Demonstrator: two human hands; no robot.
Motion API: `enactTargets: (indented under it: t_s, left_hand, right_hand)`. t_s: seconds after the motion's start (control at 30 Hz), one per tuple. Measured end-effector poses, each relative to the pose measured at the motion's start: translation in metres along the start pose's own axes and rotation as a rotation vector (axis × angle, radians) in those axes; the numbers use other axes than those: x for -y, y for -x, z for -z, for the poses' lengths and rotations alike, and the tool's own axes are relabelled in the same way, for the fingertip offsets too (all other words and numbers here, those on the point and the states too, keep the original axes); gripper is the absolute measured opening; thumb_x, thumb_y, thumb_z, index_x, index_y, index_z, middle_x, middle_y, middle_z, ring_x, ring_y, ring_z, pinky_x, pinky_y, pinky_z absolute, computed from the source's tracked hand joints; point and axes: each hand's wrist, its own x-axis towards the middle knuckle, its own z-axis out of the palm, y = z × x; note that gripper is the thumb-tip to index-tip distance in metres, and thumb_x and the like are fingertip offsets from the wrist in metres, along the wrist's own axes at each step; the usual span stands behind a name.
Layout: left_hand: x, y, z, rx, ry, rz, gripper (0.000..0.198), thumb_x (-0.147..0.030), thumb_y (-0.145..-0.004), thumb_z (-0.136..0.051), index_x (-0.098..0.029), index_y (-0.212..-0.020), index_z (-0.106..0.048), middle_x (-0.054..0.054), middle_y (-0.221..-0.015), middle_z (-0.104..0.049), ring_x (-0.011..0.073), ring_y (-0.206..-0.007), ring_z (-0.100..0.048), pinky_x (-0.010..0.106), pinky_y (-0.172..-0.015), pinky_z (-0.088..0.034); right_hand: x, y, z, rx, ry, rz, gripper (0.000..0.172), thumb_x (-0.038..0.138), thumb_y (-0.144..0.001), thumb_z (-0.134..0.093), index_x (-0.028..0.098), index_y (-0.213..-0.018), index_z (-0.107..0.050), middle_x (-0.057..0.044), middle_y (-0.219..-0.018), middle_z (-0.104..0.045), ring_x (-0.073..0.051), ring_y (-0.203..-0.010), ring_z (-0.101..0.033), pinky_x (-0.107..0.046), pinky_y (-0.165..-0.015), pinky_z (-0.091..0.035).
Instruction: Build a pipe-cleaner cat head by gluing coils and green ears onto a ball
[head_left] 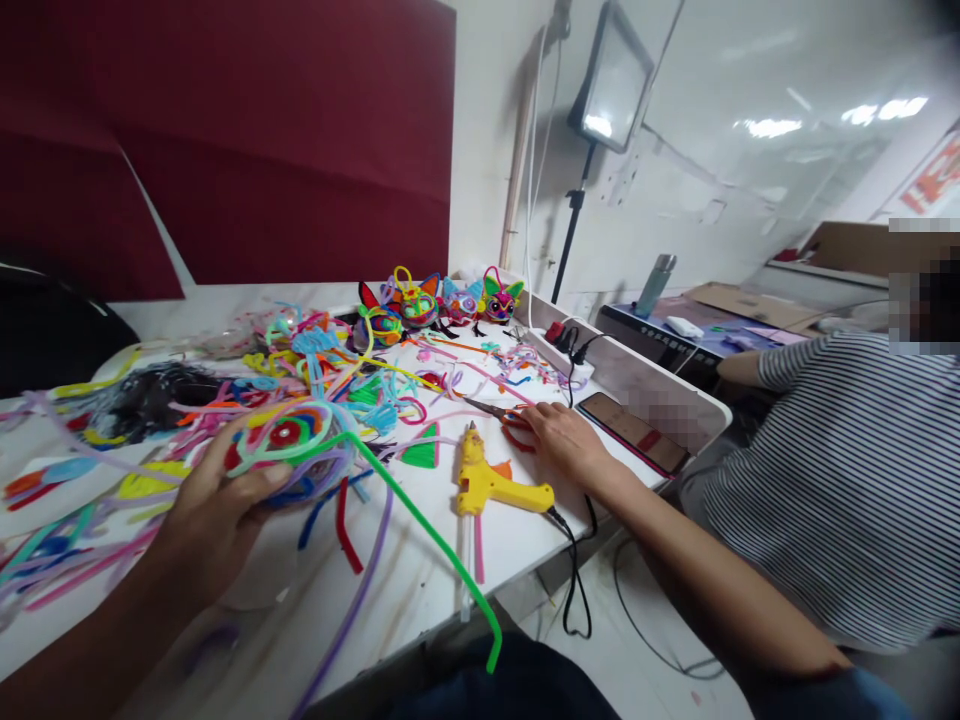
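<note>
A: Where is the round pipe-cleaner ornament (pixel 285 435)?

B: In the left hand (pixel 217 510), above the left half of the counter (pixel 409 590). That grip is closed about its side, thumb across the front, with the red centre facing up. A green pipe cleaner (pixel 420 515) runs from it out past the counter's front edge, its end bent.

A: And the right hand (pixel 562 440)?

B: Near the counter's right edge, fingers over the orange handles of the scissors (pixel 495 409) — whether that grip pinches them or only rests there, I cannot tell. The blades point toward the back left.

A: What lies about it?

B: A yellow hot-glue gun (pixel 480 485) near the front edge, nozzle toward the back; a smartphone (pixel 630 433) by the right edge, its screen text too blurred to read; a white power strip (pixel 559 352) farther back along that edge. Four animal-faced ornaments (pixel 420 310) stand toward the back right corner, and loose pipe cleaners heap over the left side.

A: Any writing?

B: Red characters on a wall poster (pixel 934 180), cut off at the side, and small pale lettering along the dark front of the neighbouring table (pixel 667 343) — too small to make out. A person in a striped shirt (pixel 832 470) sits there.
</note>
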Motion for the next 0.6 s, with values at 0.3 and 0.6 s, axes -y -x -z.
enactTargets:
  t_s: [0.3,0.6]
  left_hand:
    - [0.001,-0.001,0.0,-0.008,0.133,0.169,0.069,-0.034,-0.057,-0.083,-0.033,-0.124,-0.065,-0.001,-0.108,-0.075,0.0278,-0.095,-0.07,0.025,-0.058,-0.06]
    - [-0.001,0.0,0.0,0.011,0.18,0.18,0.068,-0.032,-0.056,-0.085,-0.032,-0.122,-0.066,-0.002,-0.101,-0.077,0.0226,-0.083,-0.072,0.023,-0.059,-0.061]
  right_hand:
    - [-0.004,-0.017,0.015,0.09,0.068,0.031,0.042,0.013,-0.088,-0.055,0.014,-0.13,-0.054,-0.018,-0.118,-0.07,-0.031,-0.1,-0.07,-0.033,-0.073,-0.046]
    - [-0.02,0.011,0.027,-0.061,-0.141,-0.076,0.041,0.022,-0.081,-0.061,0.016,-0.121,-0.052,-0.005,-0.087,-0.072,-0.02,-0.073,-0.066,-0.027,-0.061,-0.038]
